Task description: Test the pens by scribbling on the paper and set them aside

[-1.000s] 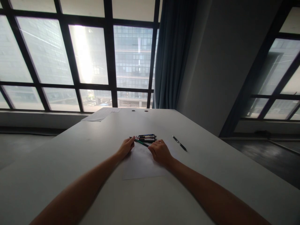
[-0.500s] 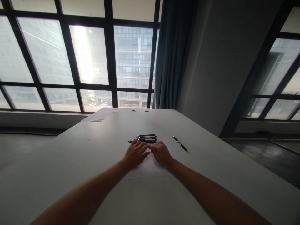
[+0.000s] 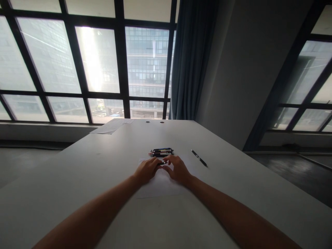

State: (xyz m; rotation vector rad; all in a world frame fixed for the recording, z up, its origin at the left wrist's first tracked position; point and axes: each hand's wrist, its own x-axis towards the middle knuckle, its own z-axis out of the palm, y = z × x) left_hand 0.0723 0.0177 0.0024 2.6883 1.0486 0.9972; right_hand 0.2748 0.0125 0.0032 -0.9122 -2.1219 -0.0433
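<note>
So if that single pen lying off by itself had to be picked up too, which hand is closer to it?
The right hand, probably. The lone pen lies on the table to its right, with nothing between them. The left hand would have to cross over. Both hands pinch a small dark pen.

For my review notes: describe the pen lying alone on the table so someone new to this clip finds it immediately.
Start at the long pale table that runs toward the windows, and find the sheet of paper under the two hands. To the right of the right hand lies a single dark pen, angled diagonally. Unlike the bundle of pens beyond the fingertips, it lies by itself, touching nothing else.
</note>
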